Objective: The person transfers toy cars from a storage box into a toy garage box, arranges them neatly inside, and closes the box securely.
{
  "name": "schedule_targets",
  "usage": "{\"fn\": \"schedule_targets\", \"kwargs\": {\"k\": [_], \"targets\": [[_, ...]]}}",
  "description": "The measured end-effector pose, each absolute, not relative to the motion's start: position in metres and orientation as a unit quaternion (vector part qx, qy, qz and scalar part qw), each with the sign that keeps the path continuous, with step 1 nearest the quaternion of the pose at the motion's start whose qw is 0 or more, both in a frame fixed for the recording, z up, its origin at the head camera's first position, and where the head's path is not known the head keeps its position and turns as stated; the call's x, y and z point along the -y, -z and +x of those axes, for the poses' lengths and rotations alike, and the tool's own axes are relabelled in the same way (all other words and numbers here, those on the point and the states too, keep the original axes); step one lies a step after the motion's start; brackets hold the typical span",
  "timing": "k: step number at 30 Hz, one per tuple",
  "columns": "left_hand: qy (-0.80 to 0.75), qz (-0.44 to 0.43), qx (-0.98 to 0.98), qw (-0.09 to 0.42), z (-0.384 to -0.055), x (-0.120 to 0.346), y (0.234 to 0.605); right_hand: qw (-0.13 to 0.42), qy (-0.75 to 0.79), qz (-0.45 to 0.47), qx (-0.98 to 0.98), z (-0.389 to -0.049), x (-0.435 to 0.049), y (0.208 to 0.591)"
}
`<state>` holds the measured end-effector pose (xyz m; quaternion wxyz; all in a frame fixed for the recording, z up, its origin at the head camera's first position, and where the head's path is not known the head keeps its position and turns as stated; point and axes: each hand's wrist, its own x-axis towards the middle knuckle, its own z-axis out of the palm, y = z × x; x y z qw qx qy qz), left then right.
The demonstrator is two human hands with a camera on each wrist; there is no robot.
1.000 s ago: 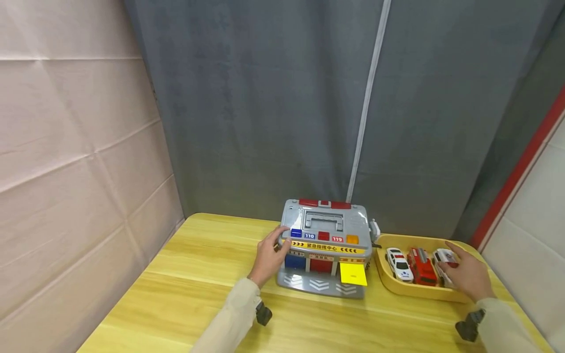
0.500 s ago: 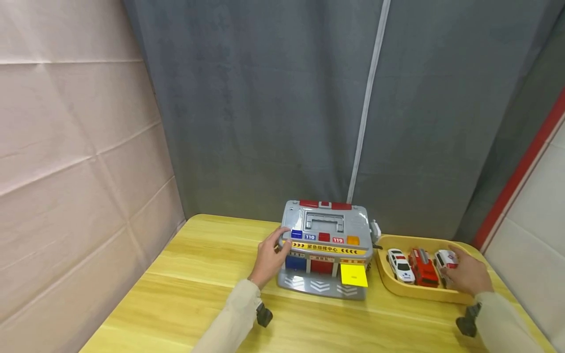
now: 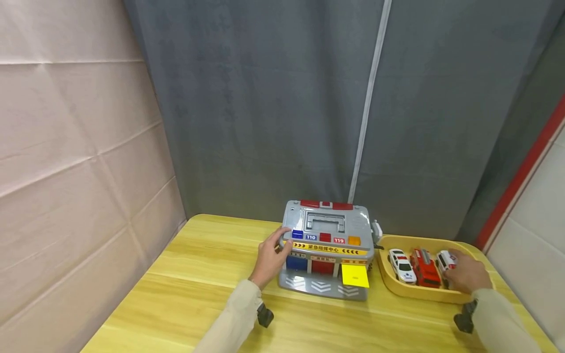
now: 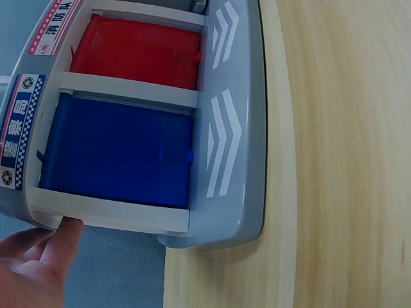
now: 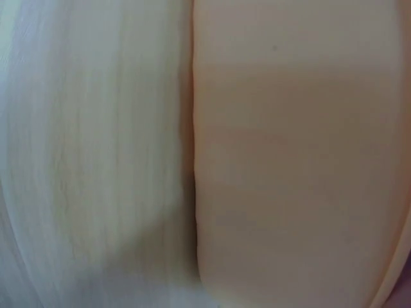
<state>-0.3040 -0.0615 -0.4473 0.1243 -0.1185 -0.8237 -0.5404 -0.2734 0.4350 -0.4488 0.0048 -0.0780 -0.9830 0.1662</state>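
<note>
In the head view my left hand [image 3: 269,256] holds the left front corner of a grey toy rescue station [image 3: 315,223], thumb at the front edge. The left wrist view shows a thumb [image 4: 64,240] against its side, beside the blue door [image 4: 119,151] and red door [image 4: 138,51]. My right hand [image 3: 470,274] reaches into a yellow tray [image 3: 410,292], fingers curled round a white toy ambulance [image 3: 445,259] with red markings. Part of the ambulance is hidden under the hand. A red toy fire truck [image 3: 425,269] and a white toy police car [image 3: 402,267] lie left of it.
The station's yellow door [image 3: 355,276] is flipped up and sticks out forward. A white part [image 3: 376,230] juts from its right side, close to the tray. Everything stands on a wooden table [image 3: 212,264] before a grey curtain [image 3: 265,122].
My right hand has lowered over the ambulance, and its outstretched fingers have curled round it. The left hand has stayed on the station's corner.
</note>
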Motion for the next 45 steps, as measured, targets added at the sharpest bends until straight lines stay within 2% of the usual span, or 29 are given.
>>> {"fn": "schedule_targets", "kwargs": {"k": [11,19,25,37,45], "targets": [[0.537,-0.125,0.824,0.13,-0.303,0.059,0.446,0.045,-0.165,-0.083,0.982,-0.269,-0.435,0.446],[0.538,-0.114,0.826,0.123,-0.303,0.061,0.444,0.16,-0.169,-0.041,0.972,-0.271,-0.435,0.442],[0.541,-0.11,0.826,0.114,-0.303,0.061,0.444,0.176,-0.178,-0.029,0.968,-0.266,-0.435,0.436],[0.536,-0.121,0.826,0.127,-0.302,0.06,0.445,0.14,-0.287,-0.066,0.945,-0.252,-0.423,0.431],[0.536,-0.113,0.828,0.12,-0.302,0.06,0.445,0.036,-0.48,-0.098,0.871,-0.246,-0.417,0.43]]}}
